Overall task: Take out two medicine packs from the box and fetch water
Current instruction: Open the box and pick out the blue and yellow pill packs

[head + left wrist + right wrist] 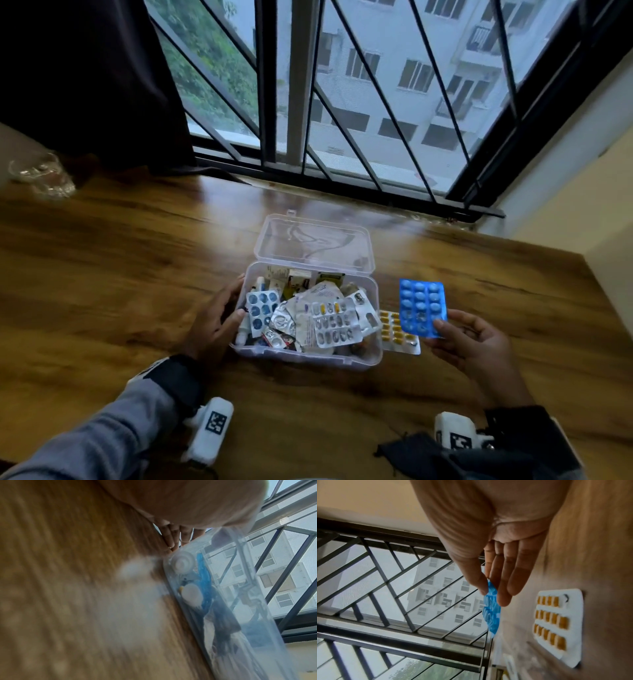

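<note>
A clear plastic box (371,356) with its lid (313,241) swung back stands mid-table, full of blister packs and small bottles. My left hand (219,317) grips the box's left wall (197,615), thumb over the rim. My right hand (469,337) pinches a blue blister pack (423,308) by its lower corner, holding it up to the right of the box; the right wrist view shows the thumb and fingers on the blue pack (491,609). A pack of yellow pills (397,334) lies flat on the table beside the box, also in the right wrist view as the yellow pack (556,622).
An empty drinking glass (42,174) stands at the table's far left by a dark curtain (85,78). A barred window (342,102) runs along the far edge of the wooden table (102,274). A wall (582,171) closes the right side. Dark cloth (411,448) lies near me.
</note>
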Tool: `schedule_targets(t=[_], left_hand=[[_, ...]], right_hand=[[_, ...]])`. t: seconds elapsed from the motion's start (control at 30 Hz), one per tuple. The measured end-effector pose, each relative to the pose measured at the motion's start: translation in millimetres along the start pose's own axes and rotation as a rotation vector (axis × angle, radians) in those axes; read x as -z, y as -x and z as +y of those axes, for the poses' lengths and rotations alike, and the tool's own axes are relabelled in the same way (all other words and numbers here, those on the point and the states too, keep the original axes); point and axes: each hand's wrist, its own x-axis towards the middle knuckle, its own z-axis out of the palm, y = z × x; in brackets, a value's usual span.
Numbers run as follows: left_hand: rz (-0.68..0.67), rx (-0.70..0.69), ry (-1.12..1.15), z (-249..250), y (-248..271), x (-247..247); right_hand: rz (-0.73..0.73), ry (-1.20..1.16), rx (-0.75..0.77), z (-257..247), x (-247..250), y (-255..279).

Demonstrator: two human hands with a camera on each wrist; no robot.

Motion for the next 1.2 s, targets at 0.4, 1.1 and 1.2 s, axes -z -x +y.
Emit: schedule_targets(t=[0.4, 1.1, 1.2], left_hand=[[-0.02, 0.075, 0.018, 7.1, 5.2, 0.2], [0.032, 0.033, -0.059, -6.1, 0.6, 2.3], [0.037, 0.049, -0.046, -4.6, 1.8, 2.2]], right_hand=[[0.054, 0.615, -0.022, 39.2, 2.1, -17.1], [-0.383, 1.265, 0.476, -7.7, -115.0, -25.9], [-0.293, 1.054, 0.383, -26.4, -106.6, -54.0]])
